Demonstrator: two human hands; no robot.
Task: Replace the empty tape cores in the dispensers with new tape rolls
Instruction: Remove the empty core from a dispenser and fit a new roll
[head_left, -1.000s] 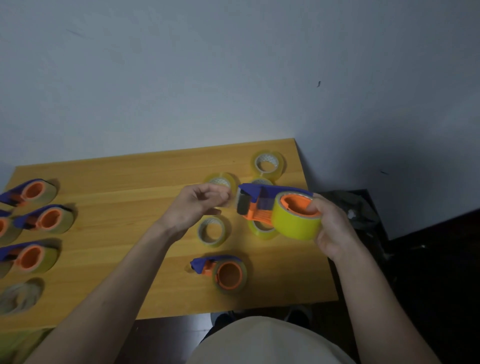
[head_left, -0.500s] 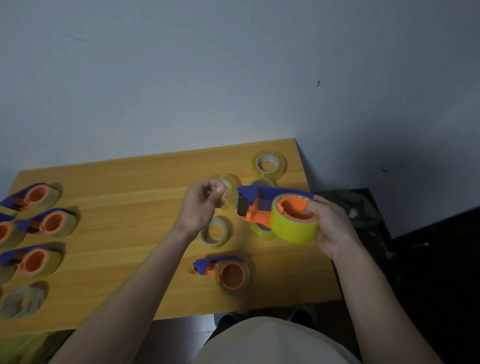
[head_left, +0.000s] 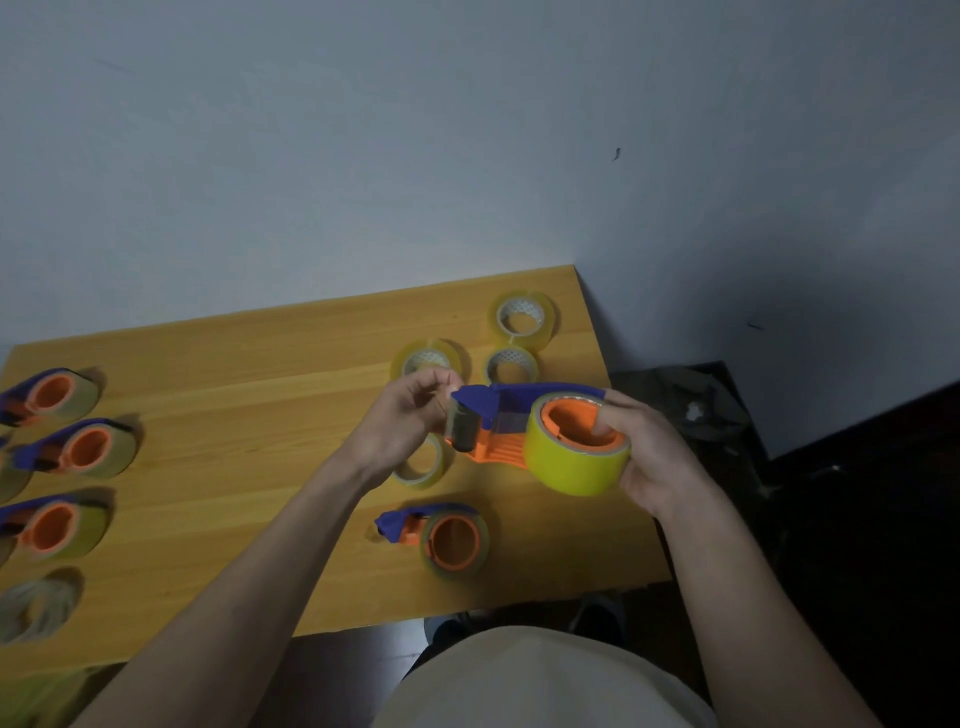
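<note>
Dispenser (head_left: 498, 431) gripped in right hand (head_left: 649, 457); left hand (head_left: 400, 421) fingers pinching front end.

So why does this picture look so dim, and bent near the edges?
Head view: the room light is weak, so the table looks muted; the wide lens curves its left side, and the dispensers there smear, while the held dispenser stays fairly sharp.

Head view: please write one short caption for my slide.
Right hand holds a loaded tape dispenser above the wooden table; left hand pinches at its front end.
</note>
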